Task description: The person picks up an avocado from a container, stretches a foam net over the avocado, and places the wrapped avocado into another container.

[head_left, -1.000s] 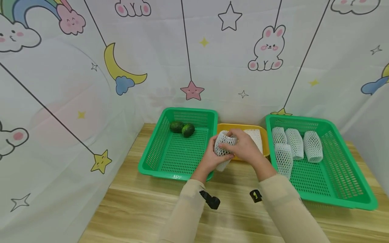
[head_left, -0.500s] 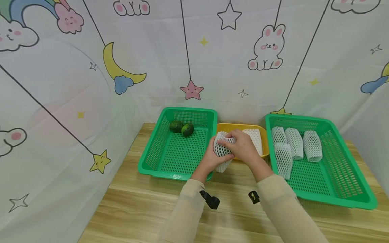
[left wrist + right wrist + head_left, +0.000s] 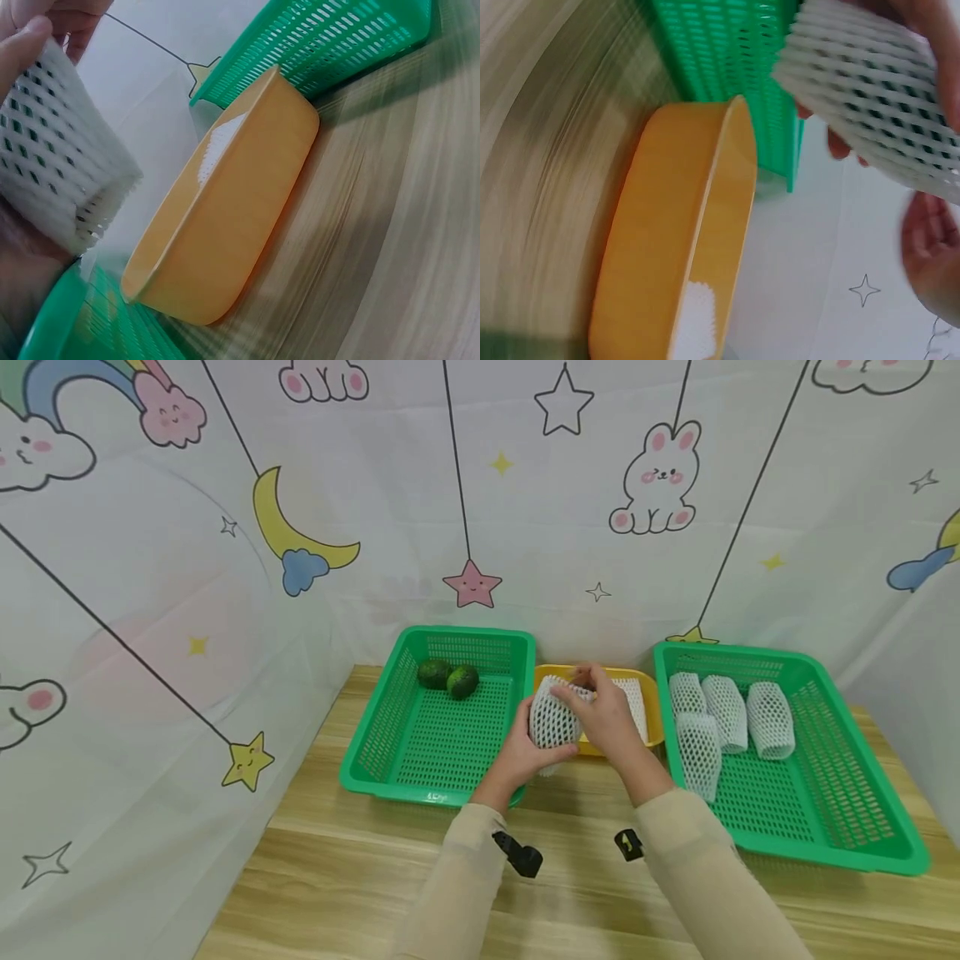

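Note:
In the head view, my left hand (image 3: 517,752) grips a white foam net sleeve (image 3: 553,725) around its side, with the thumb across the front. Dark green shows through the sleeve's mesh in the left wrist view, so a dark green fruit sits inside. My right hand (image 3: 611,720) pinches the sleeve's upper edge between thumb and fingers. The sleeve's loose lower end (image 3: 105,202) hangs below the left hand. Two dark green avocados (image 3: 462,681) lie at the back of the left green basket (image 3: 408,792).
Between the baskets stands a yellow tub (image 3: 652,714) with flat white foam sleeves (image 3: 632,700). The right green basket (image 3: 825,857) holds several sleeved pieces (image 3: 770,720) toward its back left. A wooden table (image 3: 330,868) runs up to a patterned curtain (image 3: 405,468).
My right hand has shifted slightly up and right, pulling the sleeve's top edge higher and outward. Less of the sleeve now hangs below my left hand, which stays in place.

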Tool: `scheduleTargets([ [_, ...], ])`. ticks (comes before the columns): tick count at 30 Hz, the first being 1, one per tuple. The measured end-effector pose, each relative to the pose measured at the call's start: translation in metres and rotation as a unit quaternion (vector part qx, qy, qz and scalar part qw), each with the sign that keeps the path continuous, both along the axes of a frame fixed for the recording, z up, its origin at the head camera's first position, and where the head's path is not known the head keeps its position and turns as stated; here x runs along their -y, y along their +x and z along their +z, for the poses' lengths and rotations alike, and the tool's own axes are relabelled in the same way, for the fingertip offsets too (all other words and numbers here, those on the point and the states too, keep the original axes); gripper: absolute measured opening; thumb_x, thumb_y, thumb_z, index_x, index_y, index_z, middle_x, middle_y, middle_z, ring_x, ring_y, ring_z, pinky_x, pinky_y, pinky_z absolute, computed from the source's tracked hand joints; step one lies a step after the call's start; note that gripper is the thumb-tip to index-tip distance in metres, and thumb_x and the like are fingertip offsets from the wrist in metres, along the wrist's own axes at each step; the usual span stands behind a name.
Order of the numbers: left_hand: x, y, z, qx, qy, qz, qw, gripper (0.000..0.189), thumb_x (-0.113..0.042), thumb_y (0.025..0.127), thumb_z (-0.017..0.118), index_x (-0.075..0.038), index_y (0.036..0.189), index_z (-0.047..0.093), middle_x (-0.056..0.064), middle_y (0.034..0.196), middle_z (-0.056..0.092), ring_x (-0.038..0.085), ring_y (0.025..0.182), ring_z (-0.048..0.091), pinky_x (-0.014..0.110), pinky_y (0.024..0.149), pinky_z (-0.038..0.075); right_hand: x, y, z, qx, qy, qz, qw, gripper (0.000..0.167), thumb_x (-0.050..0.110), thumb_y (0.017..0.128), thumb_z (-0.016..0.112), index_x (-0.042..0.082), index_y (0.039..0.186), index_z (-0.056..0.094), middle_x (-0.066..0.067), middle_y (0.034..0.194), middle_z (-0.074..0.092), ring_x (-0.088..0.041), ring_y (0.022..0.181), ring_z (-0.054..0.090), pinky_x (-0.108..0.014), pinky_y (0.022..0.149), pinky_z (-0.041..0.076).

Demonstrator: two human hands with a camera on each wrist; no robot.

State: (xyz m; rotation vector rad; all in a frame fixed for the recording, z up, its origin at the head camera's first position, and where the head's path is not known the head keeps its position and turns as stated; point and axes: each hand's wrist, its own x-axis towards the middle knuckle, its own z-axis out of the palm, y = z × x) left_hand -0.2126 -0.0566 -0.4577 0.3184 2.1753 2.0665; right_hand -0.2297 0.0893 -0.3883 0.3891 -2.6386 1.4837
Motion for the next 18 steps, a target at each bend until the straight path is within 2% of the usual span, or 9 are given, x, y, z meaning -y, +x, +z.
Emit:
scheduleTargets([
  [2, 0.000, 0.000, 0.001, 0.008, 0.009, 0.004, 0.9999, 0.084, -0.022, 0.078, 0.075, -0.022, 0.141, 0.019, 0.007, 0.126, 0.042, 0.022, 0.106, 0.051, 0.037, 0.086, 0.046, -0.006, 0.000, -0.001, 0.071, -0.047, 0.033, 0.9958, 0.065, 0.041, 0.089, 0.059, 0.004, 0.135, 0.032, -0.018, 0.130, 0.042, -0.035, 0.117, 0.041, -0.051, 0.093, 0.038],
  [4, 0.000, 0.002, 0.003, 0.014, 0.017, 0.007, 0.9997, 0.078, -0.021, 0.082, 0.070, -0.018, 0.140, 0.018, 0.011, 0.126, 0.041, 0.024, 0.107, 0.051, 0.039, 0.088, 0.045, -0.012, 0.001, -0.003, 0.140, -0.074, 0.077, 0.9844, 0.075, 0.038, 0.090, 0.059, 0.006, 0.143, 0.016, -0.020, 0.140, 0.028, -0.038, 0.125, 0.032, -0.054, 0.098, 0.033],
  [8, 0.002, 0.013, 0.018, -0.003, 0.020, -0.008, 0.9998, 0.070, -0.025, 0.089, 0.063, -0.008, 0.141, 0.020, 0.017, 0.128, 0.042, 0.029, 0.110, 0.050, 0.043, 0.090, 0.043, -0.024, 0.005, -0.010, 0.235, -0.094, 0.155, 0.9550, 0.079, 0.033, 0.091, 0.060, 0.006, 0.147, 0.011, -0.019, 0.146, 0.022, -0.039, 0.129, 0.030, -0.054, 0.099, 0.032],
  [10, 0.002, 0.018, 0.025, -0.015, 0.024, -0.022, 0.9994, 0.067, -0.026, 0.092, 0.058, -0.005, 0.143, 0.020, 0.019, 0.130, 0.040, 0.031, 0.114, 0.048, 0.043, 0.092, 0.043, -0.027, 0.006, -0.012, 0.255, -0.116, 0.180, 0.9429, 0.078, 0.031, 0.091, 0.060, 0.006, 0.147, 0.012, -0.019, 0.146, 0.023, -0.038, 0.128, 0.032, -0.053, 0.098, 0.034],
  [11, 0.002, 0.021, 0.028, -0.021, 0.025, -0.031, 0.9990, 0.066, -0.027, 0.093, 0.056, -0.004, 0.144, 0.019, 0.020, 0.132, 0.039, 0.032, 0.115, 0.047, 0.043, 0.093, 0.042, -0.029, 0.006, -0.013, 0.258, -0.124, 0.186, 0.9398, 0.078, 0.029, 0.091, 0.061, 0.005, 0.147, 0.013, -0.019, 0.146, 0.024, -0.038, 0.128, 0.033, -0.052, 0.098, 0.035],
  [12, 0.002, 0.022, 0.028, -0.026, 0.030, -0.042, 0.9984, 0.065, -0.025, 0.095, 0.053, -0.003, 0.145, 0.018, 0.021, 0.134, 0.037, 0.034, 0.118, 0.045, 0.044, 0.094, 0.041, -0.030, 0.006, -0.013, 0.258, -0.132, 0.188, 0.9385, 0.078, 0.027, 0.090, 0.062, 0.005, 0.147, 0.014, -0.019, 0.146, 0.026, -0.037, 0.127, 0.034, -0.051, 0.097, 0.036],
  [14, 0.003, 0.023, 0.028, -0.039, 0.032, -0.060, 0.9969, 0.064, -0.026, 0.097, 0.049, -0.002, 0.146, 0.015, 0.023, 0.137, 0.032, 0.036, 0.121, 0.041, 0.045, 0.096, 0.039, -0.033, 0.006, -0.010, 0.248, -0.128, 0.180, 0.9433, 0.077, 0.024, 0.088, 0.065, 0.003, 0.145, 0.019, -0.021, 0.142, 0.031, -0.037, 0.125, 0.038, -0.050, 0.096, 0.038],
  [16, 0.003, 0.024, 0.027, -0.063, 0.016, -0.073, 0.9952, 0.067, -0.037, 0.097, 0.045, 0.000, 0.146, 0.017, 0.024, 0.140, 0.029, 0.037, 0.126, 0.036, 0.047, 0.100, 0.035, -0.039, 0.005, -0.004, 0.235, -0.110, 0.171, 0.9504, 0.076, 0.022, 0.085, 0.069, 0.001, 0.142, 0.023, -0.023, 0.137, 0.035, -0.037, 0.121, 0.042, -0.049, 0.094, 0.040],
  [18, 0.004, 0.023, 0.026, -0.085, -0.001, -0.084, 0.9928, 0.075, -0.049, 0.096, 0.040, 0.002, 0.146, 0.017, 0.025, 0.143, 0.026, 0.039, 0.128, 0.031, 0.048, 0.102, 0.031, -0.050, 0.002, 0.009, 0.224, -0.072, 0.151, 0.9601, 0.077, 0.023, 0.084, 0.070, 0.003, 0.141, 0.023, -0.023, 0.132, 0.038, -0.036, 0.117, 0.045, -0.048, 0.093, 0.041],
])
